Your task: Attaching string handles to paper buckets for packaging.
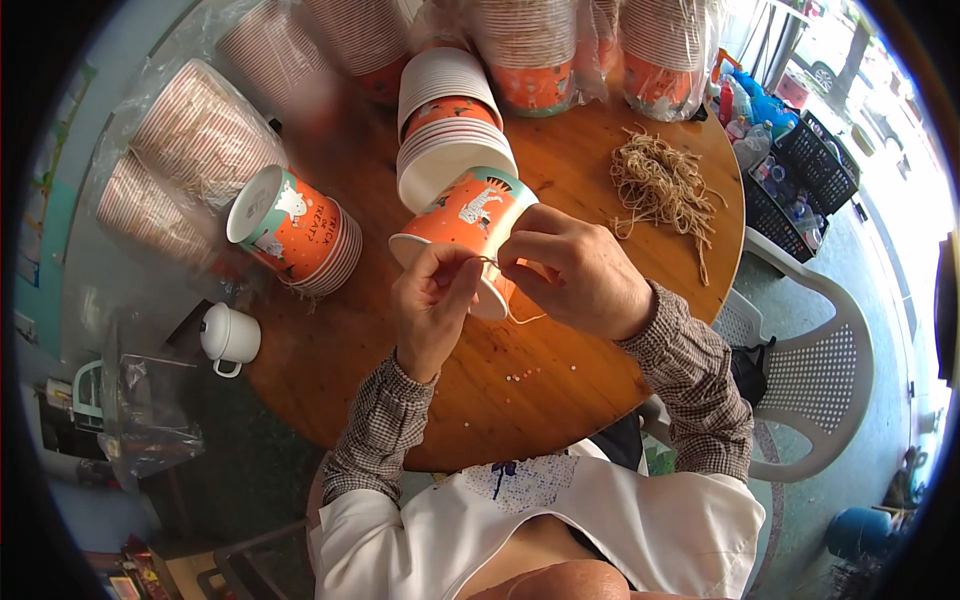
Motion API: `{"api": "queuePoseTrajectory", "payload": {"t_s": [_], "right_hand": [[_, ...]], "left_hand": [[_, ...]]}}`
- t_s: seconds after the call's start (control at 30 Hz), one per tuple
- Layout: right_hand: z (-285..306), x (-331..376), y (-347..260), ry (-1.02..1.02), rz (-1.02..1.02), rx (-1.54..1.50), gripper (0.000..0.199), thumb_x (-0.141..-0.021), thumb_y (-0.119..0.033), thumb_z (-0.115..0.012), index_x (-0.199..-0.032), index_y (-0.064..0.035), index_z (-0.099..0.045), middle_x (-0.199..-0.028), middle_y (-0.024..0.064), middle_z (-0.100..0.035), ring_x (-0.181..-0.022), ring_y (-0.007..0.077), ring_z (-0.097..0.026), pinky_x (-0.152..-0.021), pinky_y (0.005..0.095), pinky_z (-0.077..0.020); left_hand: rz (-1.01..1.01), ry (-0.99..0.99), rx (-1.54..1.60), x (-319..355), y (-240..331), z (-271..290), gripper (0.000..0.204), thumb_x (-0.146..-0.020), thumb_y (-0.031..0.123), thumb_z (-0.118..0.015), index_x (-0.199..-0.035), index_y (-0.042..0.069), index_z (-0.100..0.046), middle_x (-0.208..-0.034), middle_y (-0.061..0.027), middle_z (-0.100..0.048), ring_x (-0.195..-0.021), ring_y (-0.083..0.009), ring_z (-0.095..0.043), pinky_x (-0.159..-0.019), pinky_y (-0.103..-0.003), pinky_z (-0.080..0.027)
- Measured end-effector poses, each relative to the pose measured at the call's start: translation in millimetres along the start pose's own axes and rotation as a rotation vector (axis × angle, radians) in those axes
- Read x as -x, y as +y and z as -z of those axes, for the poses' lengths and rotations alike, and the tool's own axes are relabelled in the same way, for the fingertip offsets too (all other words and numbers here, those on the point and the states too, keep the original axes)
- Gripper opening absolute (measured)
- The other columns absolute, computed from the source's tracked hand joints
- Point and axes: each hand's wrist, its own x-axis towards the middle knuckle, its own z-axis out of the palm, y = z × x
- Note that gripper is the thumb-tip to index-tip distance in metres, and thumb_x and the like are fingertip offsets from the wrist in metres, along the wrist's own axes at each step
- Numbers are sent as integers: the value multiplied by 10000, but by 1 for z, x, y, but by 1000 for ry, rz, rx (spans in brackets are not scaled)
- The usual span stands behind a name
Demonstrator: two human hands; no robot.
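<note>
A thin tan string (487, 261) runs between my two hands over the middle of the table. My left hand (430, 305) pinches it between thumb and fingertips. My right hand (578, 268) is closed on it from the other side, and a loose end hangs below the fingers. Right behind my hands an orange paper bucket (472, 215) with a zebra-striped figure lies tilted, its white mouth partly covered by my fingers. I cannot tell whether the string passes round this bucket. Beyond it lies a nested stack of white-lined paper buckets (450, 130).
Another stack of orange buckets (300, 235) lies to the left, near a white lidded enamel mug (230, 335). Bagged bucket stacks (520, 50) line the far edge. A tangled heap of string (660, 180) sits at right; small pale beads (525, 376) dot the wooden table (330, 400).
</note>
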Motion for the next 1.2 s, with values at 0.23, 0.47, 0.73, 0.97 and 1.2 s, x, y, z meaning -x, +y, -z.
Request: {"api": "queuePoseTrajectory", "payload": {"t_s": [0.23,0.47,0.73,0.97,1.2], "right_hand": [[-21,-12,10,27,-3,-242,112,-811,-76,-708,-899,-32,-652,-808,41,-557,-650,133,-543,-605,273,-469],[-35,-10,31,63,-236,-612,103,-798,-69,-685,-892,-34,-665,-740,51,-577,-652,125,-565,-622,275,-489],[-34,-13,19,2,-221,-430,118,-803,-83,-697,-907,-37,-668,-791,41,-575,-663,118,-566,-636,267,-492],[-53,-17,30,32,-283,-591,130,-817,-100,-704,-907,-16,-663,-796,26,-624,-708,90,-593,-668,252,-509],[-67,-12,39,25,-405,-887,87,-876,-78,-687,-914,-2,-671,-828,-17,-654,-766,39,-605,-669,196,-497]], "left_hand": [[-22,-11,29,1,-4,5,97,-932,61,-606,-984,-20,-601,-790,-23,-634,-692,-57,-592,-614,-196,-478],[15,-38,-41,6,-2,9,127,-931,49,-603,-1016,-45,-602,-862,-63,-677,-762,-94,-644,-702,-221,-524],[-231,96,-217,2,-13,10,218,-907,12,-623,-1110,-38,-560,-946,-90,-680,-838,-122,-652,-746,-241,-530],[-114,11,-71,2,-8,13,374,-904,-16,-613,-1244,-18,-456,-968,-84,-658,-907,-128,-634,-799,-252,-520],[-21,-34,69,1,-17,18,368,-909,3,-620,-1239,-22,-461,-1004,-103,-661,-905,-128,-637,-807,-264,-529]]}}
